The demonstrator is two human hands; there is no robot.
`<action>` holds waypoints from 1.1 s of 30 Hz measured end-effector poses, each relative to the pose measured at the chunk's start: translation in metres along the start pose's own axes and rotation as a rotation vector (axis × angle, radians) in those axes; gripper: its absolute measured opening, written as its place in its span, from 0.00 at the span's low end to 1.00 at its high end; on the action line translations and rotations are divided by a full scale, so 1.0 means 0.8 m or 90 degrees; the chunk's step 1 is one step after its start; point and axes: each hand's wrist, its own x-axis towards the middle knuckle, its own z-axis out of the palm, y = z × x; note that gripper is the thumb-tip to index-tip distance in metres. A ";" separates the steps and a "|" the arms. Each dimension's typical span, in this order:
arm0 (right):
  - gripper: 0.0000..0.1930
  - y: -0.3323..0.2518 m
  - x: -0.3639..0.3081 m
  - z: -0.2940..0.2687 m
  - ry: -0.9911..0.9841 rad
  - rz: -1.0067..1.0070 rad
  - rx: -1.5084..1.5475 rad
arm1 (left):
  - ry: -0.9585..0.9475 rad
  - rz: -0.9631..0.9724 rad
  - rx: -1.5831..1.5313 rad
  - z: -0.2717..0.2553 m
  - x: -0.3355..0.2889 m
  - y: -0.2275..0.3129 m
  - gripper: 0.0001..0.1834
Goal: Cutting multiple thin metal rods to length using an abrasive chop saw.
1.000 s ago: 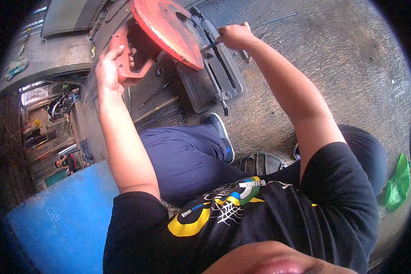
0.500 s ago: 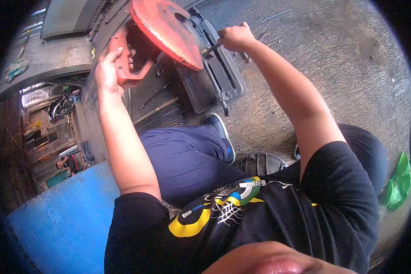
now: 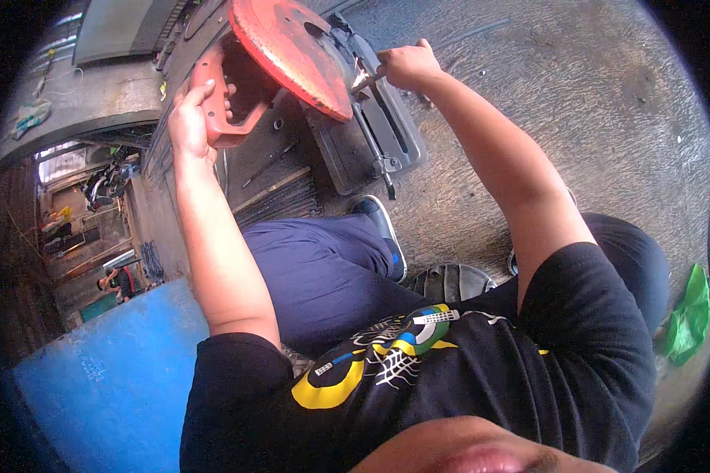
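Note:
My left hand (image 3: 191,118) is wrapped round the orange handle (image 3: 217,106) of a chop saw. Beside it, the saw's worn orange-red blade guard (image 3: 292,59) hides most of the disc. My right hand (image 3: 410,66) is closed on the end of a short dark metal bar (image 3: 379,72), just right of the guard. Bright sparks (image 3: 360,81) glow where the bar meets the saw. Below lies the dark grey saw base (image 3: 335,154), with a clamp screw (image 3: 368,134) running along it.
Thin metal rods (image 3: 280,201) lie bundled left of the base. A blue panel (image 3: 118,370) stands at lower left, and a green plastic bag (image 3: 689,315) lies far right. Another person (image 3: 120,281) is in the left background, near a motorcycle (image 3: 106,188).
Sparks have appeared between the bar and the saw. The handle and guard have shifted very slightly. Both hands keep their hold.

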 end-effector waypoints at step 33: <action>0.13 0.001 0.003 0.005 0.008 -0.005 0.011 | 0.034 0.013 -0.001 -0.001 0.002 -0.003 0.21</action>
